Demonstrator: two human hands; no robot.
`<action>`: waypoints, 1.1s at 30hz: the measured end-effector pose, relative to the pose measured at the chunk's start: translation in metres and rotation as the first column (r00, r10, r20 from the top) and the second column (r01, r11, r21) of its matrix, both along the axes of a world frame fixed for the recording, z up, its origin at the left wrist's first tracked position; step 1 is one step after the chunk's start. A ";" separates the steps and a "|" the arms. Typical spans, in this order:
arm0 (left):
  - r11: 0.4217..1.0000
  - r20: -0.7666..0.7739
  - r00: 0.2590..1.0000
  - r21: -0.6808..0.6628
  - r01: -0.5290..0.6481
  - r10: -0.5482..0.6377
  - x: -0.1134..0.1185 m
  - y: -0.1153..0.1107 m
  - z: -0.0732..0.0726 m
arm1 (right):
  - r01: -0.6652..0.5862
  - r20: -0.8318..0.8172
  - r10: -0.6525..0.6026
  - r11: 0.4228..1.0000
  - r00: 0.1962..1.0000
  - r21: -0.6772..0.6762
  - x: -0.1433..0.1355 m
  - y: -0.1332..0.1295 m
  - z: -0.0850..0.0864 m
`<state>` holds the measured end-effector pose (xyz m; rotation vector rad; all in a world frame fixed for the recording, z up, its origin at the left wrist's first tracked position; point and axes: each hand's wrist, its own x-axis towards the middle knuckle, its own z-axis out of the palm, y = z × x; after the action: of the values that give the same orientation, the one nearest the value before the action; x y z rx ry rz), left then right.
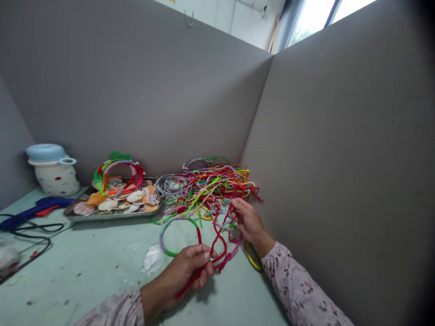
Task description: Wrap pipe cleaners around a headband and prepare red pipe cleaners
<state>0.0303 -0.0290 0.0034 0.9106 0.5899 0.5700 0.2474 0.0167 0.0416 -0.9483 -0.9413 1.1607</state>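
Note:
My left hand [186, 267] is closed on a red pipe cleaner [222, 240], whose fuzzy tail sticks out below the fingers. Loops of it twist up towards my right hand [247, 221], which pinches the upper part between thumb and fingertips. Just behind my left hand is a ring wrapped in green, lavender and red [162, 237]; its red end runs down to the fingers, and I cannot tell whether they grip it too. Pink pipe cleaner strands [234, 253] hang or lie beside the red loops.
Behind my hands lies a heap of coloured pipe cleaners [217, 183] beside grey wire coils [170, 185]. A metal tray [112, 217] holds shells and wrapped rings [139, 174]. Leftwards are a blue glue gun [30, 210], its black cord [45, 244] and a lidded jar [56, 176]. Grey partitions [340, 158] enclose the table.

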 end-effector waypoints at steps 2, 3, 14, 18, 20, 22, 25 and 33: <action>1.000 0.004 1.000 -0.017 0.000 0.000 0.000 0.002 0.000 | 0.013 -0.022 -0.013 1.000 1.000 0.010 0.000 0.002 0.000; 1.000 0.005 1.000 -0.025 -0.006 0.006 0.000 0.003 0.000 | 0.025 -0.038 -0.024 1.000 0.999 0.011 0.000 0.003 -0.001; 0.995 0.021 1.000 -0.102 -0.013 0.015 -0.001 0.004 0.000 | 0.246 -0.268 -0.233 0.969 0.935 0.015 0.022 0.018 -0.014; 0.996 0.015 1.000 -0.089 -0.004 0.005 -0.001 0.004 -0.001 | 0.266 -0.284 -0.254 0.964 0.925 0.007 0.023 0.018 -0.013; 0.997 0.017 1.000 -0.082 -0.004 0.005 -0.001 0.004 -0.001 | 0.235 -0.279 -0.224 0.972 0.934 0.004 0.023 0.016 -0.011; 0.996 0.026 1.000 -0.085 -0.010 0.012 -0.001 0.004 -0.001 | 0.120 -0.243 -0.122 0.992 0.962 -0.024 0.022 0.013 -0.010; 0.996 0.044 0.999 -0.089 -0.022 0.026 -0.002 0.004 0.000 | -0.148 -0.115 0.134 0.981 0.984 -0.126 0.014 0.004 -0.011; 0.996 0.094 0.996 -0.088 -0.001 0.009 -0.003 0.004 0.001 | -0.479 0.178 0.536 0.831 0.825 -0.282 -0.016 -0.020 -0.011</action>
<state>0.0274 -0.0246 0.0043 0.7948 0.5278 0.5838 0.2311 -0.0038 0.0301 -1.0765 -1.3453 1.6587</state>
